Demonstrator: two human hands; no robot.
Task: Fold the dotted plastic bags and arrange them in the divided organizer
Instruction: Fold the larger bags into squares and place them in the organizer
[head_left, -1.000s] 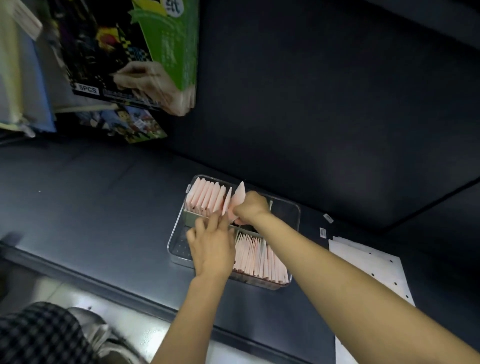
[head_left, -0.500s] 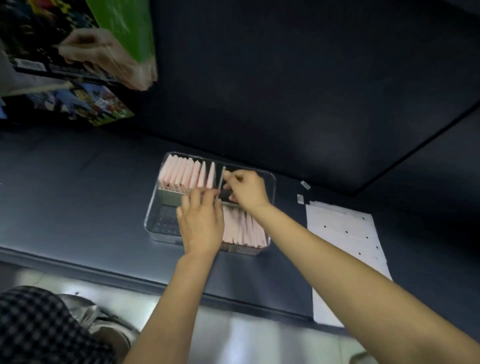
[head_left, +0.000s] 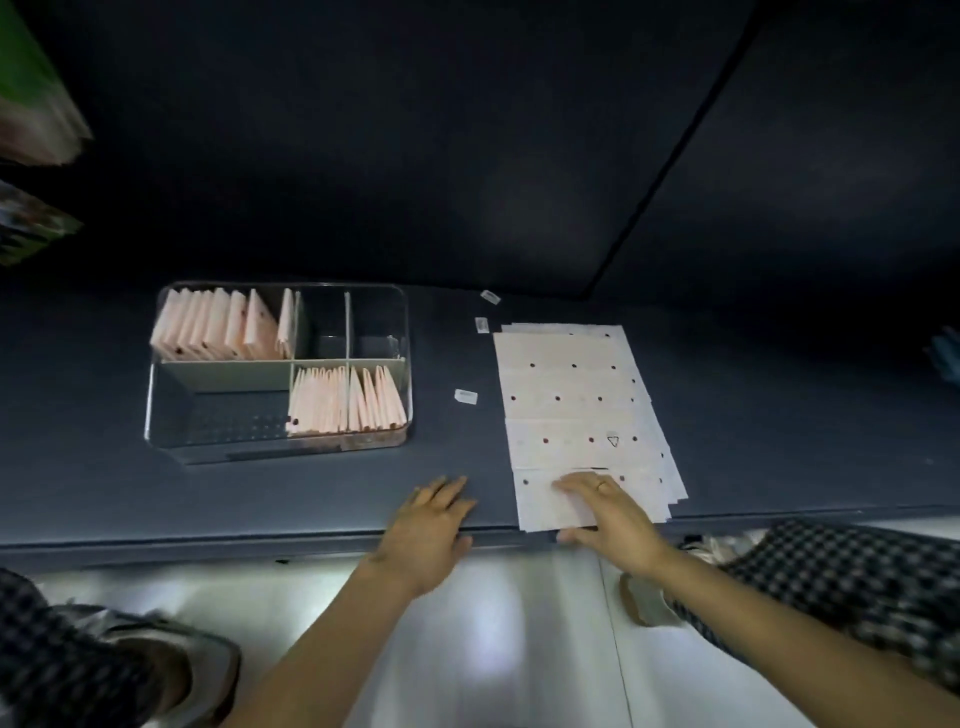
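Head view: two hands (head_left: 431, 525), one organizer (head_left: 278, 449).

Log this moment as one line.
left hand: open, on table edge | right hand: flat on unfolded bag stack | organizer: two compartments filled

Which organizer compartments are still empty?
Three empty: both small far-right cells and the large near-left one of the organizer. Folded bags fill far-left and near-right.
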